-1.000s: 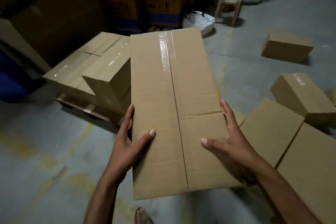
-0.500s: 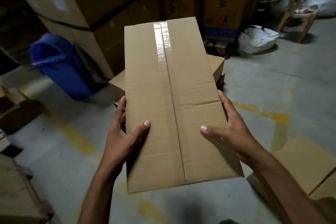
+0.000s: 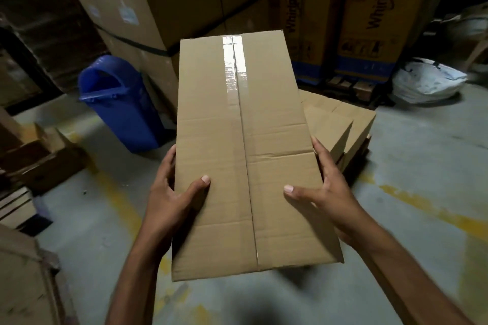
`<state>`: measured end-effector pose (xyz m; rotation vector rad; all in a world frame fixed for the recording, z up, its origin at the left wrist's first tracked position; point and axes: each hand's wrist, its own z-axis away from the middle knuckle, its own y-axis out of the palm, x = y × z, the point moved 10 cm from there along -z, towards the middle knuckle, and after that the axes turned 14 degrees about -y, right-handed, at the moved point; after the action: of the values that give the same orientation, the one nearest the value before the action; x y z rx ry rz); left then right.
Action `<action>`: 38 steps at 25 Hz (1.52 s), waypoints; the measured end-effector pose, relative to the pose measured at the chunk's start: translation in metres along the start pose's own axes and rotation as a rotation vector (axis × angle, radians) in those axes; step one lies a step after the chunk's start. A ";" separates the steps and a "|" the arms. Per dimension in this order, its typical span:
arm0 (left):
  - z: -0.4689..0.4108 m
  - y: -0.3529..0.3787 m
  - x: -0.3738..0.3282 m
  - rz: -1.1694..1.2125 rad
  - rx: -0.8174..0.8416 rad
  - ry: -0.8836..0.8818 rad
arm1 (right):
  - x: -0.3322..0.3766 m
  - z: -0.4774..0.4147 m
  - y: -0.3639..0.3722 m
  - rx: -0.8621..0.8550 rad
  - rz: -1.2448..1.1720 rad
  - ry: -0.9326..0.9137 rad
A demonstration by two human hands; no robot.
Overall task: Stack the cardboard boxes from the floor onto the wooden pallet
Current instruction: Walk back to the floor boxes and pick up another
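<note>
The long tan cardboard box with clear tape down its centre seam (image 3: 245, 145) is hanging in mid-frame, off the grey concrete floor (image 3: 87, 232), carried between both hands. The left hand (image 3: 169, 200) is clasping its left edge and the right hand (image 3: 330, 192) its right edge. Each thumb is lying across the top face while the fingers (image 3: 317, 146) are wrapping down the sides, so both hands are grasping the box. Its long axis is running from the lower middle of the frame to the upper middle, with the taped far end pointing away from the person.

The stack of flat tan cardboard boxes (image 3: 340, 121) is sitting just right of centre, partly hidden behind the carried box. The wooden pallet under it is too hidden to make out. The drop spot is therefore lying ahead and to the right, nearer the right hand, and the box probably needs swinging that way and lowering.
</note>
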<state>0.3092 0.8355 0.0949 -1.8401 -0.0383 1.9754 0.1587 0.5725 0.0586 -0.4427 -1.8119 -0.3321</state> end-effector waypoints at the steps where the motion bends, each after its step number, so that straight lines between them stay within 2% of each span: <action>1: -0.020 -0.006 -0.001 0.009 -0.001 -0.006 | -0.006 -0.021 0.007 -0.001 -0.008 0.007; 5: -0.099 -0.036 0.004 0.038 0.005 -0.043 | -0.034 -0.093 0.046 -0.004 -0.045 0.057; 9: -0.199 -0.066 0.017 0.028 0.060 -0.052 | -0.079 -0.157 0.099 -0.076 -0.056 0.117; 17: -0.377 -0.107 0.050 -0.061 0.352 -0.143 | -0.149 -0.231 0.201 -0.295 -0.134 0.284; 23: -0.465 -0.064 0.070 -0.114 0.517 -0.191 | -0.201 -0.274 0.206 -0.398 -0.081 0.405; 29: -0.541 -0.006 0.096 -0.203 0.582 -0.227 | -0.268 -0.314 0.189 -0.421 -0.067 0.530; 34: -0.590 0.054 0.109 -0.350 0.715 -0.230 | -0.308 -0.337 0.156 -0.470 0.000 0.632; 38: -0.638 0.110 0.123 -0.365 0.790 -0.293 | -0.329 -0.368 0.121 -0.498 0.142 0.692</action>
<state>0.8843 0.6032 -0.1289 -0.9588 0.2618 1.6421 0.6095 0.4747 -0.1553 -0.6960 -1.0077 -0.7419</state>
